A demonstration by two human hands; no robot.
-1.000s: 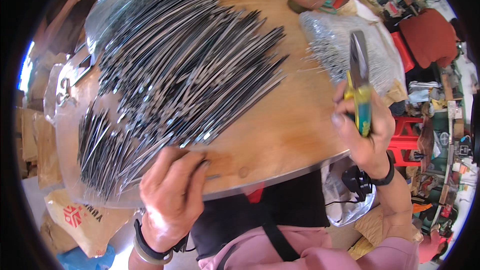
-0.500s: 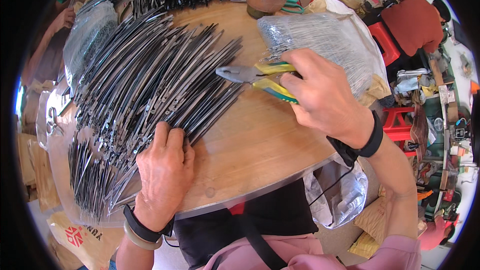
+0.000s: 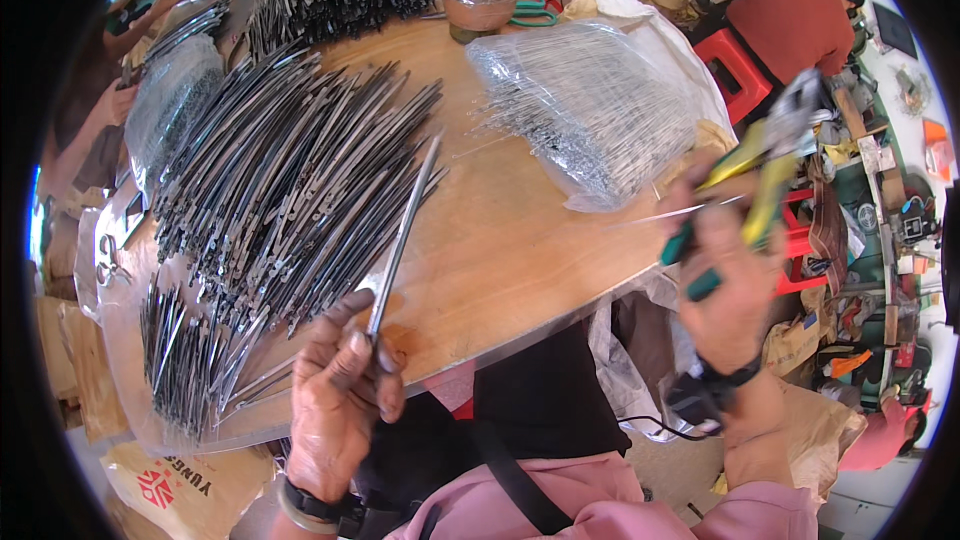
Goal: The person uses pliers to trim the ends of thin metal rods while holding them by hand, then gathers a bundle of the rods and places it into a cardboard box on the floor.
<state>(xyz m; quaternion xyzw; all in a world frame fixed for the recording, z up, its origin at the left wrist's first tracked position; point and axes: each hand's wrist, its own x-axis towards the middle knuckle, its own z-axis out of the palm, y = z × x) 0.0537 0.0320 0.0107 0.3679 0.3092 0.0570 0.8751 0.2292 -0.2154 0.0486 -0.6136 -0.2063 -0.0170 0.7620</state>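
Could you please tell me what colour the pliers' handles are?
The pliers' handles are yellow and dark green, though blurred; the head view shows them best.

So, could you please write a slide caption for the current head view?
Left hand holding a thin strip, right hand gripping pliers, at a wooden table with piled dark strips.

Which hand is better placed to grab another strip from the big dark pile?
Probably the left hand. It is nearer the dark pile, though it already holds one strip. The right hand is farther from the pile and holds pliers.
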